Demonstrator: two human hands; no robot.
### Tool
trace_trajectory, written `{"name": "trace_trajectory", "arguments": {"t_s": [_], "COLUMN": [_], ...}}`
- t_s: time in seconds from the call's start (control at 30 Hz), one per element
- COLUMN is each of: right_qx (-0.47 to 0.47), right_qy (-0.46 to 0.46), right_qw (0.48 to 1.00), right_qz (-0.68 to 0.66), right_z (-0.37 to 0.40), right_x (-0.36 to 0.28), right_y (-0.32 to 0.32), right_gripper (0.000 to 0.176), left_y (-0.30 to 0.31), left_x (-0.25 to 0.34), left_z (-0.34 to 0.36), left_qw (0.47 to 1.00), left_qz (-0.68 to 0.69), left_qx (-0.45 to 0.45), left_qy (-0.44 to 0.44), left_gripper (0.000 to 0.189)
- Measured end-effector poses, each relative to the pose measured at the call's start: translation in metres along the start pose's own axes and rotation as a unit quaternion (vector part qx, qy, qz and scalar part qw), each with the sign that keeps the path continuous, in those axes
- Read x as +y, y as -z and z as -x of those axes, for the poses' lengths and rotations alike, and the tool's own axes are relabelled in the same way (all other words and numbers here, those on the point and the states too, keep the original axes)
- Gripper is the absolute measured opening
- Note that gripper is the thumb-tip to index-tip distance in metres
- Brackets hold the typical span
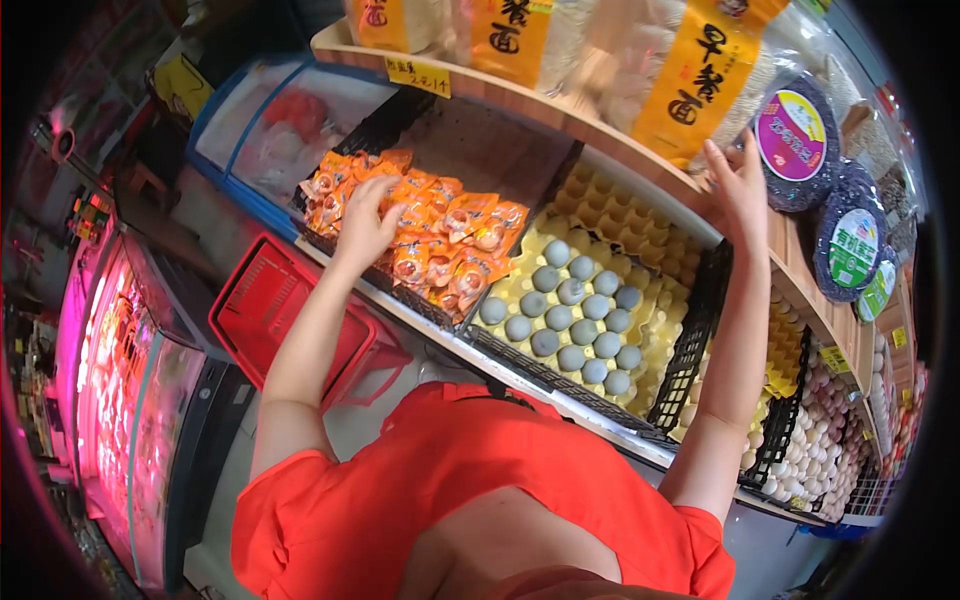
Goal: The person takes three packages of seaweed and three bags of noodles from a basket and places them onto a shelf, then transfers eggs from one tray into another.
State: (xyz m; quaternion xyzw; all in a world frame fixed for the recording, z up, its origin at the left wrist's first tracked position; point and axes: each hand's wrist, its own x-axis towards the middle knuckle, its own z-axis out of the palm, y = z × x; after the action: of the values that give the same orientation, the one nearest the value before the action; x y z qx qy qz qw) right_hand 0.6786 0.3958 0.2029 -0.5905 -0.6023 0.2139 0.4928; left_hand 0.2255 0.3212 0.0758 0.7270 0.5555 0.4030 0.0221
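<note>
While the left hand (365, 225) reaches forward onto a heap of orange packets (445, 245), the right hand (742, 190) is raised to the edge of a wooden shelf (560, 112). The left hand's fingers are bent down over the top packets and touch them, but I cannot tell whether they grip one. The packets lie piled in a black crate (330, 245) at the left end of a lower shelf. The right hand is open, fingers spread and pointing up, its fingertips against the lower part of a noodle bag (700, 80) with a yellow label that stands on the wooden shelf.

Between the two arms sits a second black crate (690, 360) holding a yellow egg tray (655, 345), with pale blue-green eggs (575, 315) filling its near left part. Just right of the noodle bag, dark round packs (795, 140) with bright labels lean along the shelf. Further right on the lower shelf are more eggs, whitish and pink (825, 445). A yellow price tag (418, 75) is stuck to the shelf edge above the orange packets. A red basket (270, 300) stands below the left forearm, near a glass-topped freezer (270, 125).
</note>
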Motion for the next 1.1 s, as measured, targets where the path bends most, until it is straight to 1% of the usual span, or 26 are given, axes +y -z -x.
{"name": "trace_trajectory", "arguments": {"t_s": [0.03,0.1,0.13,0.17,0.2,0.23,0.27,0.3,0.33,0.37,0.4,0.43,0.47,0.5,0.53,0.57,0.6,0.63,0.7,0.83,0.9,0.97,1.03,1.1], "right_qx": [0.001,0.025,0.061,0.064,0.135,0.200,0.219,0.235,0.254,0.235,0.214,0.163,0.110,0.037,-0.010,-0.033,-0.049,-0.050,-0.012,0.046,0.038,0.040,0.014,0.025], "right_qy": [-0.001,0.026,0.044,0.032,0.143,0.248,0.229,0.224,0.191,0.222,0.208,0.192,0.136,0.120,0.144,0.158,0.131,0.157,0.131,0.096,0.122,0.130,0.160,0.166], "right_qw": [1.000,0.998,0.990,0.990,0.968,0.929,0.939,0.938,0.945,0.946,0.954,0.965,0.982,0.988,0.983,0.982,0.987,0.982,0.986,0.983,0.976,0.974,0.967,0.970], "right_qz": [-0.002,0.043,0.119,0.123,0.155,0.189,0.132,0.123,0.078,0.014,0.018,0.076,0.070,0.084,0.109,0.096,0.084,0.097,0.098,0.152,0.177,0.182,0.197,0.178], "right_z": [0.002,0.006,0.016,0.027,0.038,0.054,0.075,0.094,0.116,0.133,0.155,0.178,0.204,0.221,0.230,0.239,0.245,0.245,0.242,0.245,0.249,0.252,0.252,0.255], "right_x": [-0.001,-0.002,-0.010,-0.015,-0.018,-0.022,-0.032,-0.031,-0.017,-0.003,0.003,0.006,0.020,0.030,0.028,0.033,0.031,0.028,0.023,0.032,0.034,0.031,0.031,0.032], "right_y": [0.000,0.000,0.000,-0.005,-0.008,-0.013,-0.023,-0.031,-0.045,-0.060,-0.080,-0.099,-0.123,-0.140,-0.151,-0.164,-0.174,-0.175,-0.176,-0.181,-0.182,-0.183,-0.182,-0.182], "right_gripper": [0.076,0.074,0.070,0.070,0.068,0.066,0.061,0.059,0.056,0.050,0.044,0.041,0.039,0.037,0.039,0.041,0.039,0.036,0.032,0.031,0.032,0.034,0.033,0.033], "left_y": [-0.006,-0.015,-0.017,-0.019,-0.021,-0.023,-0.028,-0.031,-0.031,-0.031,-0.031,-0.029,-0.026,-0.024,-0.022,-0.021,-0.019,-0.016,-0.017,-0.017,-0.019,-0.020,-0.018,-0.021], "left_x": [-0.008,-0.012,-0.012,-0.008,-0.006,-0.005,-0.007,-0.006,-0.006,-0.005,-0.005,-0.006,-0.009,-0.013,-0.018,-0.021,-0.023,-0.020,-0.016,0.015,0.028,0.036,0.044,0.049], "left_z": [0.013,0.031,0.036,0.038,0.038,0.041,0.044,0.047,0.048,0.048,0.049,0.049,0.048,0.046,0.041,0.036,0.030,0.023,0.013,-0.001,-0.002,0.000,0.005,0.015], "left_qw": [1.000,1.000,0.999,0.999,1.000,1.000,1.000,0.998,0.999,0.999,0.998,0.996,0.994,0.993,0.992,0.991,0.989,0.986,0.980,0.958,0.943,0.937,0.931,0.930], "left_qz": [0.000,-0.006,0.003,0.007,-0.002,-0.008,0.025,0.044,0.017,-0.011,0.010,-0.015,-0.043,-0.029,-0.027,-0.022,-0.018,-0.013,0.036,0.107,0.150,0.171,0.183,0.191], "left_qx": [-0.002,-0.015,-0.031,-0.043,-0.028,-0.016,-0.013,-0.034,-0.035,-0.031,-0.043,-0.055,-0.066,-0.075,-0.083,-0.092,-0.091,-0.102,-0.092,-0.112,-0.123,-0.121,-0.138,-0.134], "left_qy": [-0.002,0.001,0.020,0.017,0.005,-0.009,0.002,-0.008,-0.026,-0.043,-0.054,-0.065,-0.077,-0.088,-0.091,-0.097,-0.115,-0.129,-0.171,-0.239,-0.272,-0.278,-0.286,-0.285], "left_gripper": [0.034,0.033,0.033,0.033,0.033,0.033,0.033,0.033,0.034,0.036,0.036,0.037,0.039,0.039,0.040,0.041,0.041,0.042,0.039,0.037,0.036,0.039,0.040,0.041]}}
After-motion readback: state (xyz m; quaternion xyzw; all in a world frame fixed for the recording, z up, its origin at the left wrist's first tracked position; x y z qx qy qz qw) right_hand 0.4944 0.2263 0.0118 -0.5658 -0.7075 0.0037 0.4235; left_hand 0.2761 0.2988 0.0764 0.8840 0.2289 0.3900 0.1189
